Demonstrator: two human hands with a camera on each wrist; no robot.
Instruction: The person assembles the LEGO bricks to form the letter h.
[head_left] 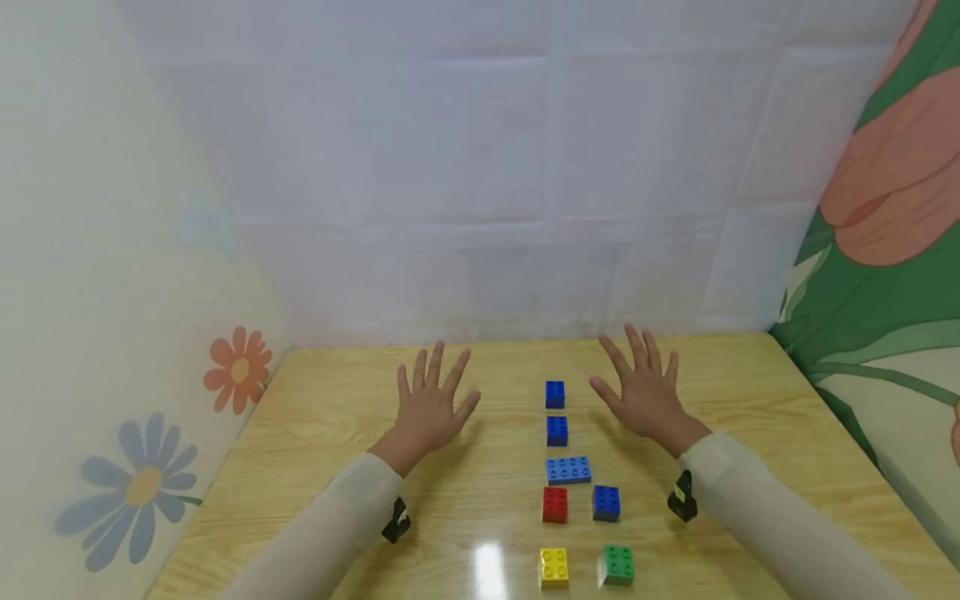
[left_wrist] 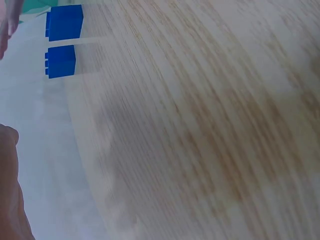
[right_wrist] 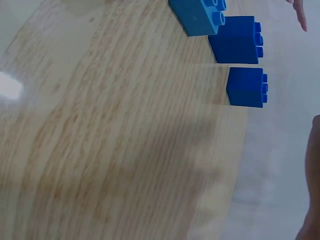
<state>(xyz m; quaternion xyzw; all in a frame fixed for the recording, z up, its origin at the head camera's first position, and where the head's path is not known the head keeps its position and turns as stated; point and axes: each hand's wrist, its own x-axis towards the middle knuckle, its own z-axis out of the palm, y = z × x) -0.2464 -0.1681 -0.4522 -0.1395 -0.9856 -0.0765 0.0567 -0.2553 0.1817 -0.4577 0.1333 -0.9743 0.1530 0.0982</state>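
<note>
My left hand (head_left: pixel 431 417) hovers over the table with its fingers straight and spread, left of the bricks. The right hand (head_left: pixel 643 396) is spread the same way, right of the two rear blue bricks. Neither touches anything. From back to front stand a small blue brick (head_left: pixel 555 394), a second blue brick (head_left: pixel 557 431) and a long lighter-blue brick (head_left: pixel 568 470). Closer in, a red brick (head_left: pixel 555 505) is beside another blue brick (head_left: pixel 606 503). A yellow brick (head_left: pixel 554 567) and a green brick (head_left: pixel 618 565) are nearest the front. In the left wrist view, two blue bricks (left_wrist: pixel 62 61) show.
The wooden table (head_left: pixel 322 417) meets a white cloth backdrop (head_left: pixel 450 167) at its far edge. A flower-patterned wall (head_left: pixel 142 292) borders it at left, and a panel with large flowers and leaves (head_left: pixel 885 208) at right. Each wrist carries a small black device (head_left: pixel 682 497).
</note>
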